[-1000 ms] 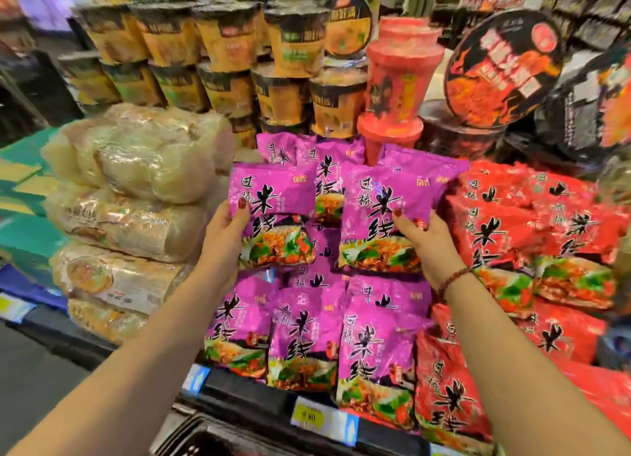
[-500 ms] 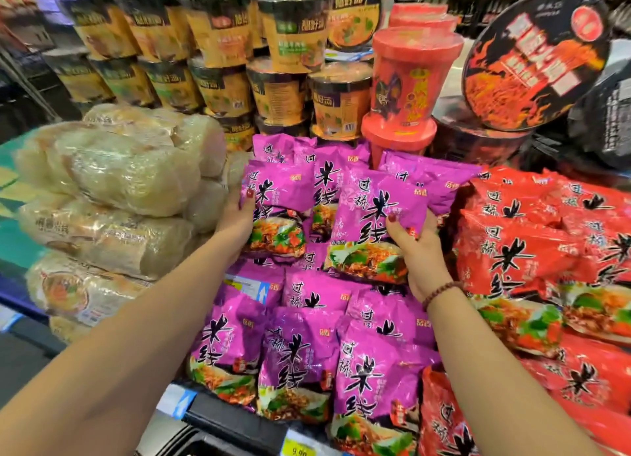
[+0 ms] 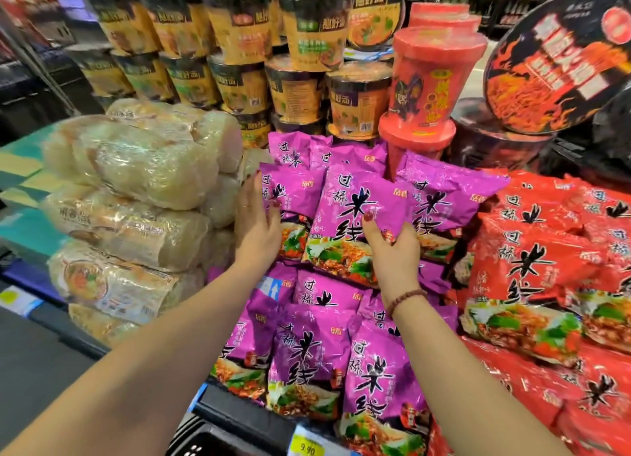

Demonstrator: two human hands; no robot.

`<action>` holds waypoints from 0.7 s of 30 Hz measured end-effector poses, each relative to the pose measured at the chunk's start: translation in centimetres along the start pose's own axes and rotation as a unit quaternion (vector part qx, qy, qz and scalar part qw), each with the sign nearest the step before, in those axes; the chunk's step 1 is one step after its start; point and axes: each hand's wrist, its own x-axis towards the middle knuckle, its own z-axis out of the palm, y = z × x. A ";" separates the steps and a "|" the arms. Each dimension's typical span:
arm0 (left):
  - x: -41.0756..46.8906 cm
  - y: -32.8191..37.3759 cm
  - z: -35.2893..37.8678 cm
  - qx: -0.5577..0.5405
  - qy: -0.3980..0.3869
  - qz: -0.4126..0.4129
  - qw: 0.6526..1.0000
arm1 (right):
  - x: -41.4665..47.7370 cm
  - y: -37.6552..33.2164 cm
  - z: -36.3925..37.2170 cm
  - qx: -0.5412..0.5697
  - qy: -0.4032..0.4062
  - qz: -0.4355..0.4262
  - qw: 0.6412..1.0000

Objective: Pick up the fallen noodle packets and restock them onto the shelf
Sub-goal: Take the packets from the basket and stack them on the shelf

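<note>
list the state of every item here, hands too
left hand, grips the left purple packet by its left edge
right hand, pinches the middle purple packet at its lower right
shelved purple packets, sealed, lying overlapped in rows
red packets, sealed, piled on the right
yellow cups, sealed, stacked upright
black bowl, tipped on edge, lid facing out
clear noodle bags, stacked on the left

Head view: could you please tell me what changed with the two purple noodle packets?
Both hands moved their packets up onto the purple pile. The left hand still grips the left purple plastic noodle packet; the right hand still grips the right purple plastic noodle packet. The red plastic noodle packets stayed put.
</note>
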 end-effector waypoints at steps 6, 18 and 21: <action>-0.7 -2.0 -0.4 0.178 -0.120 0.167 0.962 | 0.8 1.1 2.5 -0.144 -0.007 -0.001 0.990; 0.3 -0.4 -1.6 0.288 -0.242 0.132 0.917 | -0.2 0.5 2.8 -0.443 0.068 -0.124 0.885; -0.5 0.6 -2.8 0.214 -0.229 0.121 0.942 | -0.6 -0.1 1.7 -0.454 0.042 -0.122 0.882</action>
